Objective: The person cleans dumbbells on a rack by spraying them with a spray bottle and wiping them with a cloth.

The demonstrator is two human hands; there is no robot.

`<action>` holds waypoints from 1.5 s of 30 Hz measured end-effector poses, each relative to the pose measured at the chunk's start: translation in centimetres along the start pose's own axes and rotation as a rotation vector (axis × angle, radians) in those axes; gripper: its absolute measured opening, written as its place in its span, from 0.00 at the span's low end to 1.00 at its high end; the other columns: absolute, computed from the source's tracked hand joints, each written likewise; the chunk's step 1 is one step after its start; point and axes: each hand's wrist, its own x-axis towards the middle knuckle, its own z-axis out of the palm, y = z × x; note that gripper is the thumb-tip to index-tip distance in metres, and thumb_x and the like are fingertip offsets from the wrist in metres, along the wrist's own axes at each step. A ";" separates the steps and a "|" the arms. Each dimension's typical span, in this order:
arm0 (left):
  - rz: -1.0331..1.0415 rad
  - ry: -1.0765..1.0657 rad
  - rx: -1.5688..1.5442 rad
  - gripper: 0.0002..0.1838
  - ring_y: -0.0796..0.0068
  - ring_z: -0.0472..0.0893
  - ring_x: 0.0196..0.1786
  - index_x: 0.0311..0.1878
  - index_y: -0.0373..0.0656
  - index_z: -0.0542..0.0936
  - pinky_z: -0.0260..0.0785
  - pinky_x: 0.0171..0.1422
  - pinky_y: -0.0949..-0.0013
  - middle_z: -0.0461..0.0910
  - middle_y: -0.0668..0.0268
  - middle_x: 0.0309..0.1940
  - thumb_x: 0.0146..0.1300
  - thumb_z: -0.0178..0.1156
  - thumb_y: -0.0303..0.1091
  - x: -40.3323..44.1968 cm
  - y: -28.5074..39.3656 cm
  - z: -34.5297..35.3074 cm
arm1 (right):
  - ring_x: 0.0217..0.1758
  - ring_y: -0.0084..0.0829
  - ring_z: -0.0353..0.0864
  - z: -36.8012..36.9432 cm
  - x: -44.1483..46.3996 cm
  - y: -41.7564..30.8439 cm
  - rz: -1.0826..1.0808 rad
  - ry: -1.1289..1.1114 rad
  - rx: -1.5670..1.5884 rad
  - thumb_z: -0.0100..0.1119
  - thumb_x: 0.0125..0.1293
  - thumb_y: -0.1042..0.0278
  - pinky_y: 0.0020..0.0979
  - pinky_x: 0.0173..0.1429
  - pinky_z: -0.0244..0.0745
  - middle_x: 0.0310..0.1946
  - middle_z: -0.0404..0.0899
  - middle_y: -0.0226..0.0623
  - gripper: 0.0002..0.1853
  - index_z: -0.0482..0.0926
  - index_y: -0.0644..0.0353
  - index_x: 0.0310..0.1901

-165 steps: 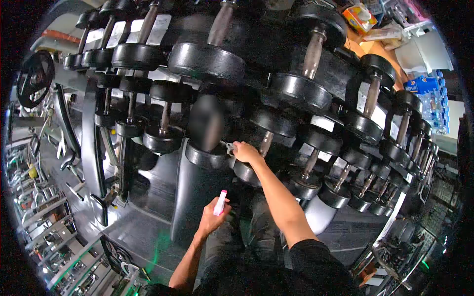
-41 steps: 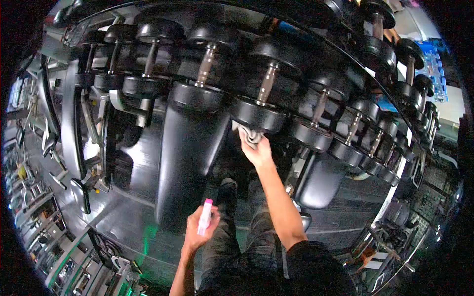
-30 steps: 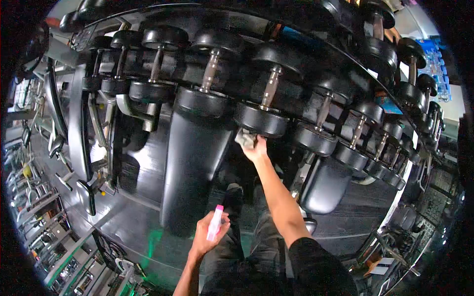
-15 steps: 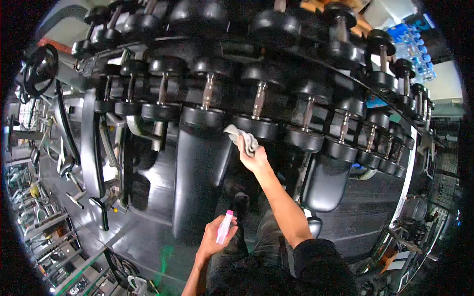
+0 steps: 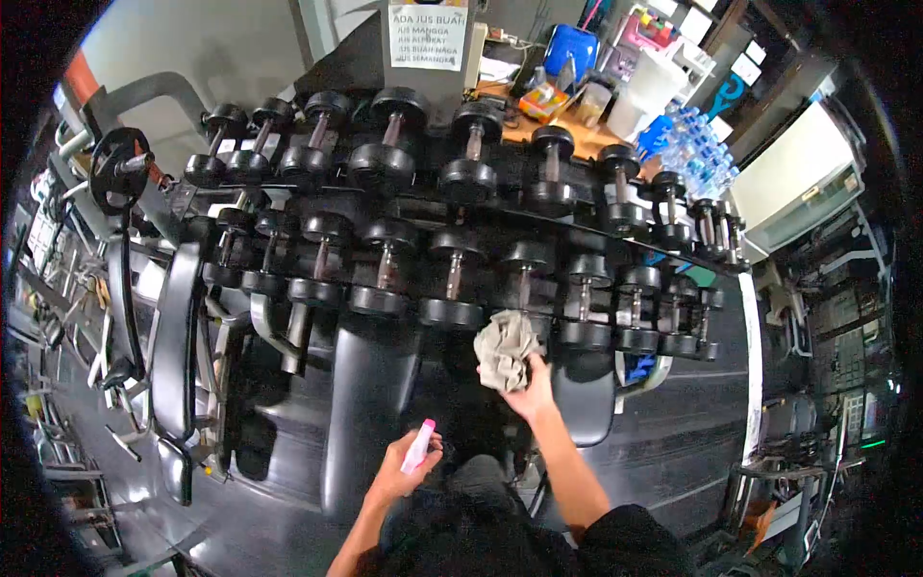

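Observation:
My right hand point(image 5: 535, 392) is closed on a crumpled grey-beige cloth point(image 5: 506, 348), held up at the front of the lower dumbbell row. Behind the cloth stands a black dumbbell point(image 5: 526, 254) whose near head is partly hidden; whether the cloth touches it I cannot tell. To its left is another dumbbell point(image 5: 452, 313) with a worn metal handle. Lower down, my left hand point(image 5: 392, 473) is wrapped round a small white-and-pink bottle point(image 5: 418, 448) with a pink top, tilted upward over the floor between the benches.
Dumbbells fill two rack tiers, including an upper-row dumbbell point(image 5: 388, 165). Black bench pads stand below, one at left point(image 5: 363, 413) and one at right point(image 5: 584, 402). Behind the rack are a paper sign point(image 5: 427, 38), a wooden counter point(image 5: 579, 140) and water bottles point(image 5: 694, 154).
My view has tilted up, showing the counter and sign behind the rack. My right hand with the cloth has moved rightward along the lower row, and the cloth looks more bunched. The bottle stays in my left hand.

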 end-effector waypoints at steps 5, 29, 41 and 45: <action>0.133 -0.053 0.072 0.14 0.80 0.77 0.37 0.46 0.37 0.77 0.70 0.44 0.74 0.79 0.66 0.34 0.58 0.63 0.31 -2.3 0.2 2.8 | 0.54 0.36 0.77 -3.1 -8.8 3.7 0.065 0.195 0.039 0.41 0.70 0.48 0.40 0.57 0.73 0.54 0.76 0.34 0.22 0.72 0.51 0.56; 0.335 -0.184 0.095 0.26 0.81 0.75 0.32 0.57 0.37 0.67 0.70 0.37 0.74 0.68 0.65 0.48 0.55 0.64 0.23 -7.4 2.7 10.4 | 0.53 0.40 0.77 -9.2 -24.7 0.7 -0.245 0.274 0.193 0.42 0.67 0.50 0.47 0.57 0.73 0.51 0.77 0.37 0.22 0.73 0.53 0.55; 0.370 -0.171 -0.043 0.27 0.84 0.76 0.34 0.61 0.38 0.67 0.70 0.40 0.77 0.75 0.68 0.40 0.57 0.61 0.20 -2.5 5.4 7.2 | 0.53 0.36 0.77 -0.9 -16.6 1.3 -0.139 0.183 0.104 0.44 0.68 0.52 0.41 0.56 0.73 0.51 0.78 0.33 0.19 0.76 0.51 0.52; 0.410 -0.159 -0.048 0.27 0.84 0.77 0.37 0.60 0.38 0.69 0.70 0.45 0.76 0.77 0.67 0.43 0.56 0.62 0.21 -0.1 5.8 5.8 | 0.53 0.36 0.77 -0.5 -14.9 1.3 -0.152 0.179 0.156 0.44 0.68 0.53 0.41 0.56 0.73 0.51 0.78 0.34 0.19 0.76 0.52 0.53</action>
